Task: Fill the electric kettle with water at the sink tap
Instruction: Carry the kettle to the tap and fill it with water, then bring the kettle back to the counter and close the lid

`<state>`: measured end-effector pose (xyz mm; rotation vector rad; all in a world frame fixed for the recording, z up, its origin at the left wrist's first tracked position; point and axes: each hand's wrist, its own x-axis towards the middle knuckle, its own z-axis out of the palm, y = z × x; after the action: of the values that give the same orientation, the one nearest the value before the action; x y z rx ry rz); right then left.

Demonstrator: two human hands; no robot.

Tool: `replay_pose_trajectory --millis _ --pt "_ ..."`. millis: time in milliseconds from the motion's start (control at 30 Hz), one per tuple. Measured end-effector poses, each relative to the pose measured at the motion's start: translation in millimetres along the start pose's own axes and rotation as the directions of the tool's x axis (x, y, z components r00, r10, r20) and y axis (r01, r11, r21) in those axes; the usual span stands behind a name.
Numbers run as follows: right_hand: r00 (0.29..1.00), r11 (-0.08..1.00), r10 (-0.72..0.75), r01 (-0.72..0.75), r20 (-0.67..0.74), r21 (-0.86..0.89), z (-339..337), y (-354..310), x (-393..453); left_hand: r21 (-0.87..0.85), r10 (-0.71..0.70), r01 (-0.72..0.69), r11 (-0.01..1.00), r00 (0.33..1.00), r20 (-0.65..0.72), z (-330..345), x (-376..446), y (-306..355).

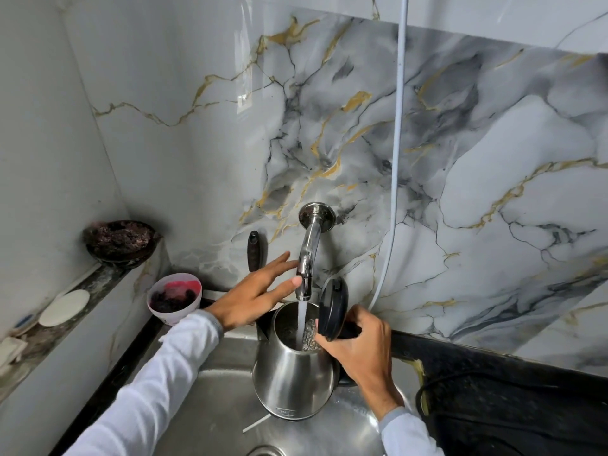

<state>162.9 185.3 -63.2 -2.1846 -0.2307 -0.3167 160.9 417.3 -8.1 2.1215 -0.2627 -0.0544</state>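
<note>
Head view, right hand (pixel 358 347) grip clenched on kettle (pixel 294 366) handle, left hand (pixel 253 297) released beside tap (pixel 307 258)

Things by the marble wall

A pink bowl (pixel 174 299) with dark berries sits on the left. Farther left, a dark bowl (pixel 120 243) and a white lid (pixel 64 307) rest on a ledge (pixel 108 281). A white hose (pixel 396 159) hangs down the wall (pixel 493 159).

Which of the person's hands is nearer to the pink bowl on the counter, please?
The left. The left hand is by the tap, just right of the pink bowl; the right hand grips the kettle handle, farther right, beyond the kettle.
</note>
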Motion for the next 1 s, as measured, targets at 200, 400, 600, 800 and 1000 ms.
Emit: replay_pose_trajectory --millis 200,400,600,800,1000 --pt "1.000 1.000 -0.004 0.004 -0.008 -0.005 -4 0 2 -0.195 0.125 -0.116 0.974 0.992 0.035 7 15 0" --pt "1.000 1.000 -0.022 0.021 -0.020 -0.017 -5 0 1 0.244 0.153 -0.077 0.967 0.937 -0.314 24 15 12" --pt "0.999 0.998 -0.047 0.046 -0.028 -0.040 -13 0 -6 0.527 0.182 0.141 0.838 0.839 -0.514 40 -20 36" --pt "0.997 0.998 -0.048 0.045 -0.068 -0.048 -52 2 -27 0.640 0.074 0.087 0.763 0.973 -0.220 70 -94 50" --pt "0.989 0.995 -0.066 0.055 -0.133 -0.086 -114 10 -50 0.829 0.129 -0.014 0.560 0.989 -0.070 121 -112 76"
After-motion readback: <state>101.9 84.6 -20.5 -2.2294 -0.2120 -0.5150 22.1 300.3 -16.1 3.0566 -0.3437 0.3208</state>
